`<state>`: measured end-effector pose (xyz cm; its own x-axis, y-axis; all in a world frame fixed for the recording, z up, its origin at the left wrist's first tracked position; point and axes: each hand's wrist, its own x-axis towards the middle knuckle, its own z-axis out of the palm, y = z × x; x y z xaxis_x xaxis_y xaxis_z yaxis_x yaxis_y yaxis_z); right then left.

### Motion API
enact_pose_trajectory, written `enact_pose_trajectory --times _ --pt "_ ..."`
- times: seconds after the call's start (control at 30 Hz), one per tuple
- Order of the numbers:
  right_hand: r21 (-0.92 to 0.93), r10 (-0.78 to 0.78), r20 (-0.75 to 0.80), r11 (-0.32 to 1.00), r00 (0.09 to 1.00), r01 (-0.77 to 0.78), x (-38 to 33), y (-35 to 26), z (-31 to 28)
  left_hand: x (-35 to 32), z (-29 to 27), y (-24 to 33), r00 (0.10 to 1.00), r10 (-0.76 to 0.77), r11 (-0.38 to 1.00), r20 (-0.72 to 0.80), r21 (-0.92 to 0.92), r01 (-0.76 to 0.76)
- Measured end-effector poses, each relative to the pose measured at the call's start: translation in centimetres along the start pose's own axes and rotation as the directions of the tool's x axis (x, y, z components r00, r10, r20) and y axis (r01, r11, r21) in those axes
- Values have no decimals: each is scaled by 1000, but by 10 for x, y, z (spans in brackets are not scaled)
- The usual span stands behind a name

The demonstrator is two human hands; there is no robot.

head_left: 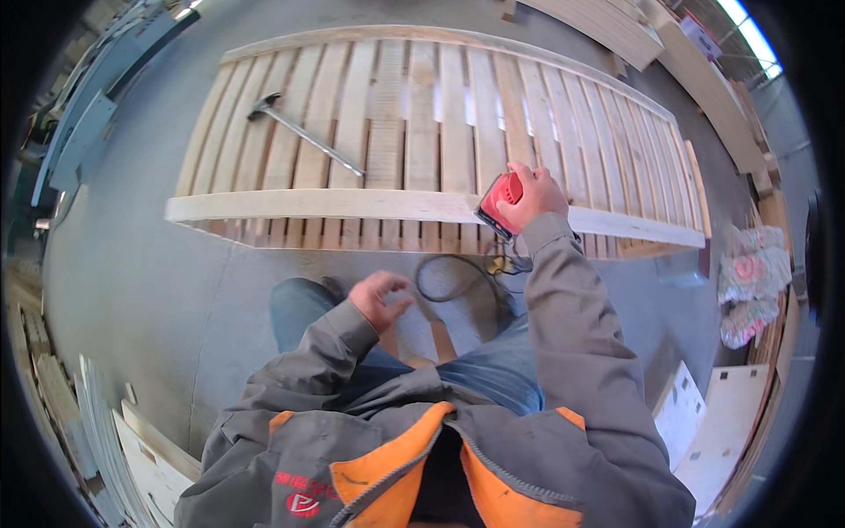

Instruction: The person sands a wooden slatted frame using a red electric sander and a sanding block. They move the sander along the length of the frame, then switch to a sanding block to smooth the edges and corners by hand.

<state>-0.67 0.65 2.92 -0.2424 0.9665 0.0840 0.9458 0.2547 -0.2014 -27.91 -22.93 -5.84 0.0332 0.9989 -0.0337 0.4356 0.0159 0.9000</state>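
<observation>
My right hand (539, 199) is closed round a red electric sander (503, 195). The tool rests at the near rail (352, 204) of a slatted wooden frame (387, 141), right of the middle. A dark cord (458, 299) hangs from the sander and loops below the frame. My left hand (380, 299) hovers above my knee with nothing in it, its fingers loosely bent and thumb apart. On the slats at the left lies a claw hammer (304, 134) with a metal handle, out of reach of both hands' present places.
Wooden boards (598, 31) are stacked at the far right. A plastic-wrapped bundle (753, 268) stands along the right side. Pale panels (723, 422) lie at the lower right, and more boards (154, 453) at the lower left. Grey-blue machinery (92, 114) stands at the upper left.
</observation>
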Motion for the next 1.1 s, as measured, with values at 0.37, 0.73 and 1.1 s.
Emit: enact_pose_trajectory --times 0.37,0.73,1.1 --pt "117 -170 64 980 983 161 18 -74 46 208 -177 -46 832 -364 899 -419 76 432" --pt "-12 -296 -22 955 955 295 -9 -79 29 248 -172 -12 916 -256 582 -310 -805 -110" --pt "28 -264 90 964 960 263 -9 14 -2 63 -139 -11 898 -250 815 -361 -580 -6"
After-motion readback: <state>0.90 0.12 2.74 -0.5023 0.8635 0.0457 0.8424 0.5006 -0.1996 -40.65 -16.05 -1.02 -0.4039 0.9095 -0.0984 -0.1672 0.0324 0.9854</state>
